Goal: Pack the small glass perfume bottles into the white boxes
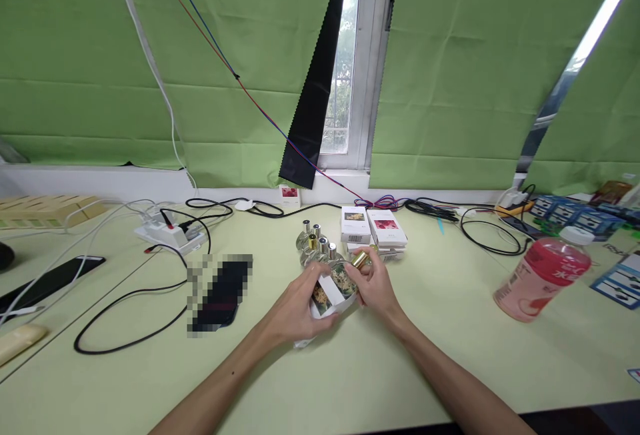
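My left hand is wrapped round a small white box with a floral picture, low over the middle of the table. Against the box's right side, my right hand pinches a flat bottle with a flowery pattern. A gold cap shows just above my right fingers; whether it belongs to that bottle I cannot tell. Right behind my left hand stand several round glass bottles with silver and gold caps. White boxes with picture labels are stacked behind my right hand.
On the left lie a dark phone, looping black cables and a white power strip. A pink drink bottle leans on the right, with blue-and-white packs behind it. The table's front edge shows at the lower right.
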`<control>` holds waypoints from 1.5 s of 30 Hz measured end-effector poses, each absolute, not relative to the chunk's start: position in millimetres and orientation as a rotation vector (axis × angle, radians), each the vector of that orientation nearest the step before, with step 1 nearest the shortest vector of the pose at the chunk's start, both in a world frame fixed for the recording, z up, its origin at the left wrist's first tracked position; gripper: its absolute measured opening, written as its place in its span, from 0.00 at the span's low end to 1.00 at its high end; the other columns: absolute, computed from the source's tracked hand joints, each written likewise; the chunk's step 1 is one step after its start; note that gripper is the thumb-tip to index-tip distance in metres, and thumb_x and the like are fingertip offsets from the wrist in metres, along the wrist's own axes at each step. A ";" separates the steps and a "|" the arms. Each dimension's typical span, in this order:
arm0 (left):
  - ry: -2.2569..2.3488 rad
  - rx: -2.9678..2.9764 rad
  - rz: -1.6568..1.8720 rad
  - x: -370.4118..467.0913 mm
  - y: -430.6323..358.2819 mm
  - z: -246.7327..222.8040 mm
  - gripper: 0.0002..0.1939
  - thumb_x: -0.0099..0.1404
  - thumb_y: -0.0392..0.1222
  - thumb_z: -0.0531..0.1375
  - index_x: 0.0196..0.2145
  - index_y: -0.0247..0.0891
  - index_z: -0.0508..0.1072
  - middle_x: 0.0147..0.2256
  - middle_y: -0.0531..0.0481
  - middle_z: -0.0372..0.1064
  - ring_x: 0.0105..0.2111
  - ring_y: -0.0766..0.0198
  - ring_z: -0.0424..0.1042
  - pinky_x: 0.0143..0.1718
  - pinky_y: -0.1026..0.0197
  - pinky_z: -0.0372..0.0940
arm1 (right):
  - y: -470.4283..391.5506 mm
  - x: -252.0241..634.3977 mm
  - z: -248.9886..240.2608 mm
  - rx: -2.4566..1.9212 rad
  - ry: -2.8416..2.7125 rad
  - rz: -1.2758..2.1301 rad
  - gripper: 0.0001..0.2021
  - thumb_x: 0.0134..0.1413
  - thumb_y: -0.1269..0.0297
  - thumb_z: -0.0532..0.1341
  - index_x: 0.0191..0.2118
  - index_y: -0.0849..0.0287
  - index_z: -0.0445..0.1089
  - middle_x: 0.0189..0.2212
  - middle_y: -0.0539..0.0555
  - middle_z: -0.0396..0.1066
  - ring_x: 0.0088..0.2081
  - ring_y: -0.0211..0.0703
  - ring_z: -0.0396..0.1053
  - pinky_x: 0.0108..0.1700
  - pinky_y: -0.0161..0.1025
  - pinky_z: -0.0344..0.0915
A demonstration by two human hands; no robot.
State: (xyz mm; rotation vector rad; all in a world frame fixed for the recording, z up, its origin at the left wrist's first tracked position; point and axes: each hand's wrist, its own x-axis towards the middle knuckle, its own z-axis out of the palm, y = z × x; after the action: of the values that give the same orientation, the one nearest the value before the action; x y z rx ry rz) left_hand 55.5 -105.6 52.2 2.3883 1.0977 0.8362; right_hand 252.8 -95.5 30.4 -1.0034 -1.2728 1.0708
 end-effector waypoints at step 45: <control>1.147 2.372 0.774 58.2 -106.0 49.3 0.27 0.58 0.50 0.64 0.52 0.43 0.62 0.47 0.46 0.68 0.43 0.53 0.70 0.42 0.54 0.67 | -97.8 250.2 31.2 -1.212 -1.388 0.903 0.15 0.55 0.52 0.63 0.40 0.53 0.60 0.17 0.43 0.63 0.18 0.36 0.60 0.18 0.30 0.55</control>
State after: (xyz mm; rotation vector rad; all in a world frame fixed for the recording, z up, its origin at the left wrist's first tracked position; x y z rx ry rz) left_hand 58.2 -106.0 49.3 2.3718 1.1467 0.7740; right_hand 250.2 -97.8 31.2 -1.2122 -1.3876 0.9028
